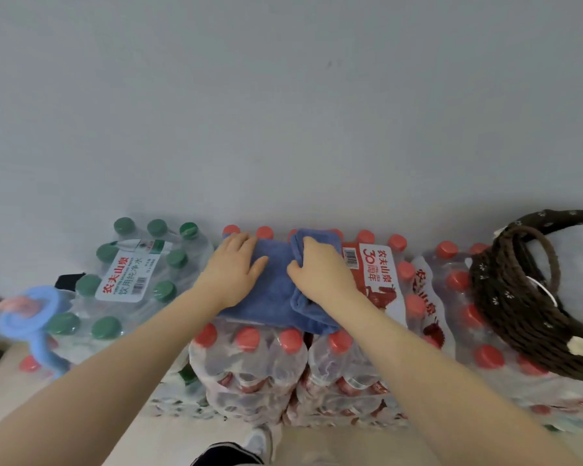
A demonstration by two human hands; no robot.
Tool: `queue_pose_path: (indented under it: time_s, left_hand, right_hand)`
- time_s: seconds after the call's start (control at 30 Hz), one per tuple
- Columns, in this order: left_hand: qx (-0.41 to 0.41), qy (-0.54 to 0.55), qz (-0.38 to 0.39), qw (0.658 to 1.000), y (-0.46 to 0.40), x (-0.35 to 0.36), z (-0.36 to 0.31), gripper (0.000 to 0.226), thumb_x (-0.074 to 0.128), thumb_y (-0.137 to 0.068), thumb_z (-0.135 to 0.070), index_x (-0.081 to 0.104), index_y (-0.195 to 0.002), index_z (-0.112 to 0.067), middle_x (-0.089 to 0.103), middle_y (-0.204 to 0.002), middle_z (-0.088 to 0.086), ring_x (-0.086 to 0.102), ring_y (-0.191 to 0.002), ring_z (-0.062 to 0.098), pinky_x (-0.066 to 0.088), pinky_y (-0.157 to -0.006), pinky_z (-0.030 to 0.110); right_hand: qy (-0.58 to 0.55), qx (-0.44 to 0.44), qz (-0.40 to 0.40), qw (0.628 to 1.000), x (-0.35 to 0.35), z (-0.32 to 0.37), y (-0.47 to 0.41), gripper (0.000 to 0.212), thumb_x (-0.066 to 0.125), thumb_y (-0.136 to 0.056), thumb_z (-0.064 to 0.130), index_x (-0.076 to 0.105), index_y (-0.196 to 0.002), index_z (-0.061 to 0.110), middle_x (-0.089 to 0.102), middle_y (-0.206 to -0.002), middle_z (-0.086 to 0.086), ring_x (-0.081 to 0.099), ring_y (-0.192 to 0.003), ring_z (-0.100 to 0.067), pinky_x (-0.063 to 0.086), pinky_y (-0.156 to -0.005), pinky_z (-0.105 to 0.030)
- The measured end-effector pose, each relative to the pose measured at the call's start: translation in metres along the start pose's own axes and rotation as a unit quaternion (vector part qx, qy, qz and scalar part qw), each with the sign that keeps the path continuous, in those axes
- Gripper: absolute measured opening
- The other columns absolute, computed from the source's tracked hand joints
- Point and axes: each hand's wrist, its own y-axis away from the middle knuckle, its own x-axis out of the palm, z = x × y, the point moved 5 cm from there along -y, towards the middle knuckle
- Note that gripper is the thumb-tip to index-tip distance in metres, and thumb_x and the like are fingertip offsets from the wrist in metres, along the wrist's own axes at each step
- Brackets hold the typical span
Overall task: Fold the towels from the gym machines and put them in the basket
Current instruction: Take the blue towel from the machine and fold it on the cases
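Shrink-wrapped packs of red-capped bottles [384, 290], label reading 农夫山泉 and "30". Left of them a green-capped pack [128, 274], label 农夫山泉 饮用纯净水. Dark woven basket [519, 307] sits on the packs at far right, well apart from the hands. Blue towel [276, 294] lies atop the red-capped packs under both hands. Left hand [233, 267] presses flat on it, fingers straight. Right hand [320, 267] pinches a folded-over towel edge.
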Motion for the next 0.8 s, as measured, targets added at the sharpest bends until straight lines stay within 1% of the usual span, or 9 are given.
queue_pose_path:
  time_s: [0.1,0.17,0.27,0.33,0.43,0.53,0.6,0.67,0.8]
  left_hand:
    - [-0.103,0.068,-0.033,0.992,0.007,-0.005,0.028,0.058,0.043,-0.095,-0.032,0.024,-0.143,-0.004,0.034,-0.146,0.017,0.035,-0.132,0.032,0.029,-0.108,0.039]
    - [-0.163,0.117,-0.038,0.979,0.01,-0.005,0.041,0.059,0.048,-0.093,-0.032,0.028,-0.14,-0.002,0.041,-0.139,0.019,0.044,-0.124,0.035,0.036,-0.098,0.039]
    - [-0.227,0.124,0.0,0.966,0.009,-0.002,0.057,0.052,0.05,-0.091,-0.038,0.044,-0.121,0.004,0.055,-0.119,0.021,0.053,-0.105,0.035,0.039,-0.082,0.035]
    - [-0.242,0.126,0.024,0.962,0.007,-0.002,0.063,0.046,0.049,-0.091,-0.041,0.051,-0.103,0.003,0.06,-0.095,0.017,0.052,-0.085,0.031,0.035,-0.069,0.032]
    - [-0.24,0.15,0.031,0.959,0.005,-0.004,0.064,0.04,0.055,-0.087,-0.042,0.044,-0.084,-0.003,0.045,-0.065,0.002,0.044,-0.068,0.022,0.029,-0.052,0.028]
    - [-0.233,0.236,0.023,0.943,0.006,-0.011,0.064,0.03,0.059,-0.087,-0.033,0.049,-0.072,-0.008,0.051,-0.067,0.002,0.049,-0.067,0.019,0.037,-0.063,0.029]
    - [-0.239,0.366,0.005,0.899,0.007,-0.019,0.063,0.027,0.058,-0.089,-0.027,0.055,-0.072,-0.006,0.057,-0.071,0.006,0.054,-0.071,0.021,0.042,-0.06,0.028]
    - [-0.241,0.444,-0.02,0.863,0.006,-0.027,0.062,0.021,0.056,-0.09,-0.026,0.057,-0.083,-0.006,0.061,-0.077,0.005,0.058,-0.073,0.02,0.044,-0.057,0.026]
    - [-0.215,0.481,-0.043,0.849,0.006,-0.035,0.065,0.021,0.053,-0.092,-0.026,0.053,-0.107,-0.012,0.064,-0.096,0.005,0.061,-0.08,0.016,0.05,-0.066,0.028]
  right_hand:
    - [0.065,0.0,-0.013,0.998,0.024,0.004,-0.002,0.041,0.039,-0.095,0.031,0.042,-0.126,0.004,0.063,-0.107,-0.014,0.062,-0.095,-0.032,0.043,-0.065,-0.035]
    - [0.102,-0.006,-0.032,0.994,0.031,0.006,0.0,0.051,0.033,-0.097,0.039,0.036,-0.134,0.005,0.064,-0.11,-0.012,0.063,-0.095,-0.032,0.047,-0.068,-0.037]
    - [0.145,-0.005,-0.068,0.987,0.035,0.008,0.002,0.049,0.031,-0.097,0.037,0.04,-0.133,0.006,0.063,-0.112,-0.012,0.061,-0.099,-0.03,0.047,-0.072,-0.037]
    - [0.192,-0.012,-0.106,0.976,0.039,0.008,0.005,0.045,0.041,-0.094,0.033,0.048,-0.129,0.006,0.062,-0.114,-0.013,0.057,-0.103,-0.03,0.046,-0.081,-0.039]
    - [0.227,0.011,-0.144,0.963,0.04,0.012,0.006,0.049,0.057,-0.081,0.037,0.06,-0.118,0.005,0.061,-0.122,-0.016,0.056,-0.113,-0.032,0.045,-0.096,-0.044]
    - [0.196,0.016,-0.081,0.977,0.044,0.012,-0.001,0.059,0.043,-0.093,0.038,0.035,-0.14,0.002,0.031,-0.149,-0.017,0.024,-0.141,-0.031,0.014,-0.116,-0.042]
    - [0.161,-0.005,-0.056,0.985,0.045,0.013,-0.01,0.059,0.034,-0.097,0.037,0.023,-0.144,0.003,0.021,-0.154,-0.013,0.013,-0.144,-0.026,0.004,-0.118,-0.035]
    - [0.125,-0.002,-0.063,0.99,0.042,0.018,-0.018,0.055,0.032,-0.098,0.035,0.028,-0.143,0.003,0.024,-0.153,-0.011,0.015,-0.143,-0.024,0.006,-0.118,-0.032]
    - [0.14,0.031,-0.101,0.984,0.042,0.033,-0.021,0.048,0.032,-0.097,0.038,0.045,-0.132,0.006,0.033,-0.143,-0.012,0.025,-0.133,-0.028,0.02,-0.11,-0.039]
